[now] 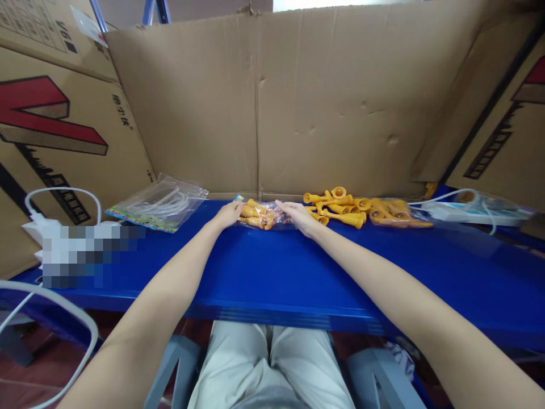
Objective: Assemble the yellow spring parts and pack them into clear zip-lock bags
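Observation:
A clear plastic bag of orange trumpet-shaped plastic parts (pixel 260 216) lies at the far side of the blue table (pixel 264 272). My left hand (pixel 229 215) grips the bag's left end, fingers closed on it. My right hand (pixel 301 217) holds the bag's right end the same way. Just right of my right hand lies a loose heap of the same orange trumpet parts (pixel 338 205). Beyond that heap sits another filled clear bag (pixel 394 212).
A clear bag with white cords (pixel 159 203) lies at the left. A white power strip (pixel 468 213) with cable is at the right; white cable (pixel 59 196) and a blurred patch at the left edge. Cardboard walls (pixel 298 96) enclose the table's back and sides.

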A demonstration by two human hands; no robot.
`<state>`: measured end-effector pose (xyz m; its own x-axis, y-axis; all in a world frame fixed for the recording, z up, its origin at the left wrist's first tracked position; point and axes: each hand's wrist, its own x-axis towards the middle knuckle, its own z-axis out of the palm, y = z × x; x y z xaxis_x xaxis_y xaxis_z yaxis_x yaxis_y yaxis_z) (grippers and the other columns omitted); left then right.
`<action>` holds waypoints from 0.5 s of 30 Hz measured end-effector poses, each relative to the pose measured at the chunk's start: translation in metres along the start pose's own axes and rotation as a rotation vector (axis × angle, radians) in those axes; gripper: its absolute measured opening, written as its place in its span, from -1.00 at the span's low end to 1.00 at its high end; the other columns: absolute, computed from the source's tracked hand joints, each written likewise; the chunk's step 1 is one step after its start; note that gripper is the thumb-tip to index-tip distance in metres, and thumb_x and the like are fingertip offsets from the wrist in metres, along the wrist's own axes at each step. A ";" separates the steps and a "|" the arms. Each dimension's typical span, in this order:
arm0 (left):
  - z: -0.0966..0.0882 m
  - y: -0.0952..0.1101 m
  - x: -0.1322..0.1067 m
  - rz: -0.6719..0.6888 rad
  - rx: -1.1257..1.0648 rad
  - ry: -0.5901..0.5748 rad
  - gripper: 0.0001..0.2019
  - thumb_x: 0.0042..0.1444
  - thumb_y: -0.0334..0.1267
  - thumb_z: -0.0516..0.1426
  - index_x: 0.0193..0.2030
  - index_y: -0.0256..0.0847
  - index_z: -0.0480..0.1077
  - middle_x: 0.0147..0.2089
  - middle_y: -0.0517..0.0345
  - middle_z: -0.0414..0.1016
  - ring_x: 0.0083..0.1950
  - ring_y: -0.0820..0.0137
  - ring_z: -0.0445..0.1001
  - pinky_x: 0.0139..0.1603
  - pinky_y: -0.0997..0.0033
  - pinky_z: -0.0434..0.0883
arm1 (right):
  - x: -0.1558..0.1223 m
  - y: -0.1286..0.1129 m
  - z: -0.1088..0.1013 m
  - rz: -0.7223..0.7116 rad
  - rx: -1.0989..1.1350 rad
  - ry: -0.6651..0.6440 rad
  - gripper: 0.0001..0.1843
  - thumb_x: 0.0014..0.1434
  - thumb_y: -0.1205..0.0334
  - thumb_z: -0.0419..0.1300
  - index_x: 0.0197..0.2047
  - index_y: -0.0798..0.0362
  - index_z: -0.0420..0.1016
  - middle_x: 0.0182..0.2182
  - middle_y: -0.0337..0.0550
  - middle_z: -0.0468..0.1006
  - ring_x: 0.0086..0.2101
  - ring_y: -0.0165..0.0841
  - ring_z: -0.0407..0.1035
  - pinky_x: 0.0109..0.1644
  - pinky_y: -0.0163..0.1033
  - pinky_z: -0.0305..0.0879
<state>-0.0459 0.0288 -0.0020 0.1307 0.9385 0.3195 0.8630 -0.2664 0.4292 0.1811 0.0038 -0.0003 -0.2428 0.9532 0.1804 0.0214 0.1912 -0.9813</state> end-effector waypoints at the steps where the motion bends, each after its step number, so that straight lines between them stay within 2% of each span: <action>1: -0.002 0.002 -0.001 -0.015 0.035 0.009 -0.58 0.21 -0.22 -0.19 0.00 -0.22 0.42 0.11 0.06 0.43 0.13 0.33 0.36 0.11 0.42 0.26 | -0.001 0.000 0.002 -0.035 -0.071 0.015 -0.74 0.07 0.14 0.21 -0.54 0.12 0.37 -0.62 -0.30 0.38 -0.57 -0.53 0.24 -0.45 -0.42 0.14; 4: -0.010 0.007 -0.005 -0.083 0.137 0.060 -0.64 0.16 -0.20 -0.12 -0.14 -0.19 0.47 0.06 0.03 0.47 0.09 0.21 0.39 0.07 0.32 0.28 | 0.000 0.000 0.005 -0.083 -0.263 0.061 -0.75 0.02 0.26 0.21 -0.62 0.11 0.30 -0.68 -0.38 0.29 -0.59 -0.54 0.14 -0.43 -0.39 0.09; 6: -0.016 0.010 -0.008 -0.118 0.173 0.119 -0.69 0.11 -0.19 -0.06 -0.26 -0.19 0.48 0.05 0.02 0.47 0.09 0.16 0.39 0.07 0.28 0.28 | 0.001 0.001 0.002 -0.111 -0.405 0.082 -0.75 0.05 0.27 0.16 -0.61 0.11 0.30 -0.65 -0.34 0.33 -0.55 -0.50 0.18 -0.40 -0.36 0.09; 10: -0.021 0.011 -0.009 -0.068 0.168 0.189 -0.77 0.03 -0.27 -0.02 -0.39 -0.19 0.47 0.11 0.06 0.42 0.15 0.23 0.34 0.13 0.36 0.25 | 0.002 0.001 -0.008 -0.230 -0.882 0.162 -0.80 0.14 0.25 0.11 -0.48 0.12 0.41 -0.36 -0.12 0.50 -0.29 -0.32 0.33 -0.18 -0.24 0.15; 13: -0.017 0.008 -0.007 0.023 0.132 0.167 -0.73 0.02 -0.30 -0.02 -0.24 -0.19 0.48 0.15 0.10 0.38 0.20 0.30 0.29 0.20 0.39 0.18 | -0.002 0.001 -0.013 -0.349 -1.272 0.215 -0.78 0.21 0.25 0.04 -0.34 0.14 0.46 -0.19 0.02 0.49 -0.11 -0.19 0.28 -0.02 -0.08 0.06; 15: -0.012 0.007 -0.005 0.068 0.097 0.097 -0.67 0.07 -0.25 -0.03 -0.10 -0.19 0.46 0.17 0.10 0.37 0.22 0.30 0.26 0.23 0.37 0.14 | -0.005 -0.001 -0.014 -0.395 -1.438 0.214 -0.75 0.24 0.28 -0.02 -0.27 0.17 0.47 -0.16 0.11 0.46 -0.07 -0.13 0.25 0.01 -0.03 0.03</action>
<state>-0.0468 0.0192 0.0094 0.1471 0.8923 0.4269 0.8973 -0.3019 0.3219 0.1954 0.0023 0.0004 -0.3211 0.7777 0.5405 0.9265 0.3762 0.0090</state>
